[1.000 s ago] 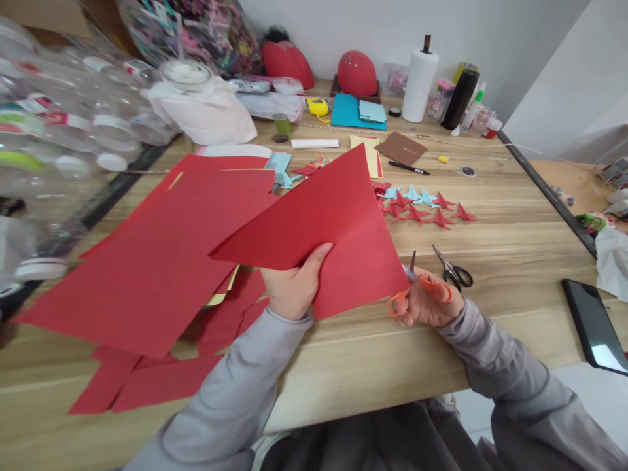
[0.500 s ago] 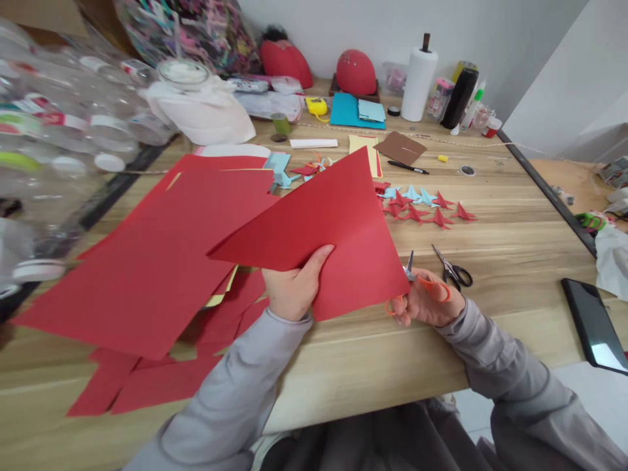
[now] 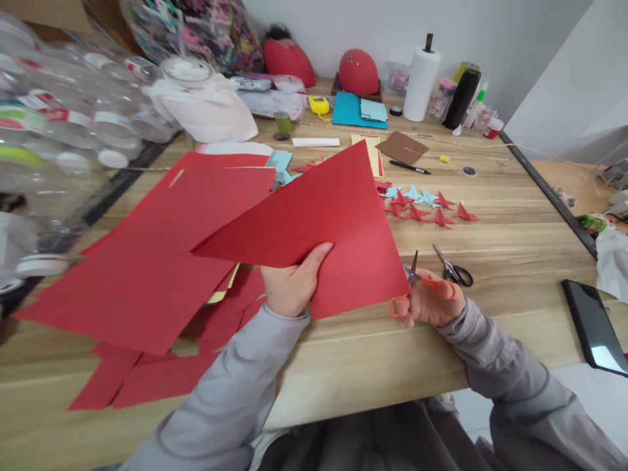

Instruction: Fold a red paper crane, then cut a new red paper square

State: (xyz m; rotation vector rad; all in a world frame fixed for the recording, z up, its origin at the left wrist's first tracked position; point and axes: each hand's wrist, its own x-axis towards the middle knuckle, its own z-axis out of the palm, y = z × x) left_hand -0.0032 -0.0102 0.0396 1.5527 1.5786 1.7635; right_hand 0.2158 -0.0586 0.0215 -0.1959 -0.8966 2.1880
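My left hand grips a folded sheet of red paper at its lower edge, thumb on top and the other fingers hidden beneath. The sheet is held up, tilted, above the table. My right hand has its fingers in the orange handles of a pair of scissors. The scissor blades are spread apart at the paper's right edge, near its lower right corner; one blade is partly hidden by the sheet. Larger red sheets lie to the left, with smaller red paper pieces below them.
Black-handled scissors lie right of my right hand. Behind the held paper are several small red and blue folded paper shapes. A phone lies at the right edge. Plastic bottles crowd the left side. A brown paper square lies farther back.
The held red paper's left tip has swung slightly left and its top has risen a little. The orange scissors stay at its right edge, their blades still apart.
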